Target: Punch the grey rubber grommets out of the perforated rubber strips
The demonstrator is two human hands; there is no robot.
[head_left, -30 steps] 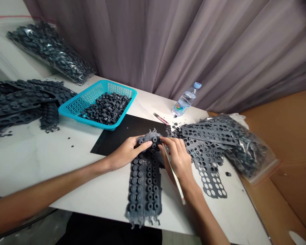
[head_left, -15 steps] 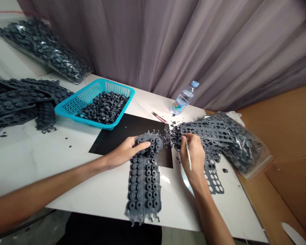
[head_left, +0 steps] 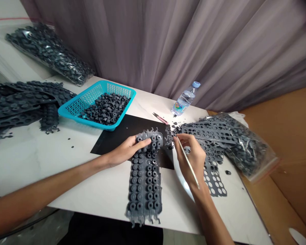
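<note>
**Studded sheet at the left hand, nine o'clock from the right**

Sheet: held over the surface at centre, studs up, its far end above the black mat. Near end reached past the surface's front edge.

Key relation (judged): far end of sheet to right fingers. From the right hand, that end lay at about nine o'clock, near but not touching; the main length fell away toward seven to eight o'clock. Left hand was the nearer, in contact.

Axis: long side ran from six o'clock to just past twelve. Ragged tabs pointed outward at both ends. Far portion bent at a crease below the left thumb; exact angle could not be read.

Fingers: left gripped the sheet's far part from the nine o'clock side, thumb over the studs, other fingers mostly hidden. Right pinched a slim pale tool, its shaft trailing toward five o'clock. Whether its tip held anything could not be told.
</note>
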